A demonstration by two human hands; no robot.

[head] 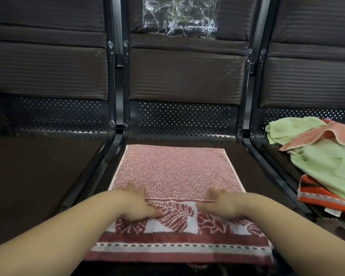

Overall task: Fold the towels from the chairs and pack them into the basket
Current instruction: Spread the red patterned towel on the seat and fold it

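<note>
Pink terry towel with a red-and-white patterned border (173,172) lies flat on the middle dark chair seat (253,172), its folded-over border nearest the person. Both the left hand (139,202) and right hand (221,204) press on that fold, fingers seemingly spread flat though blurred. Beyond the right fingers, a heap of light-green and orange towels (319,156) sits on the neighbouring seat.

One head-worn wide-angle view looks forward and steeply down, close over the middle chair seat (253,166). The chair backrests (185,76) fill the top of the frame.
</note>
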